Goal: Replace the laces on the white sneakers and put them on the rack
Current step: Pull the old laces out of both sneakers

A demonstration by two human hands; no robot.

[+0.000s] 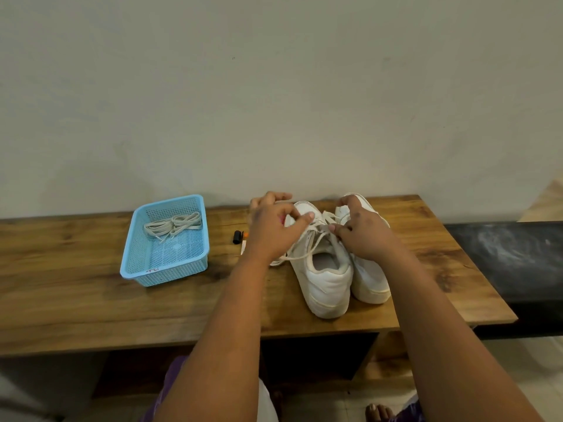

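small red handwritten mark on blue basket (146, 271) rim (illegible)

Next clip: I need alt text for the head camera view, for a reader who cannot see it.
Both hands, left hand and right hand, pinch the white lace on the nearer of two white sneakers standing on a wooden bench. To the left, a light blue perforated plastic basket holds a bundle of off-white spare laces.

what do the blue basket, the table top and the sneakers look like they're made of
Blue basket: moulded plastic, judging by its fine perforated mesh walls and smooth rim. Table top: wood or a wood-look laminate, matte, with grain and dark knots; which one cannot be told. Sneakers: smooth white leather or synthetic leather with stitched panels, slightly yellowed rubbery soles.
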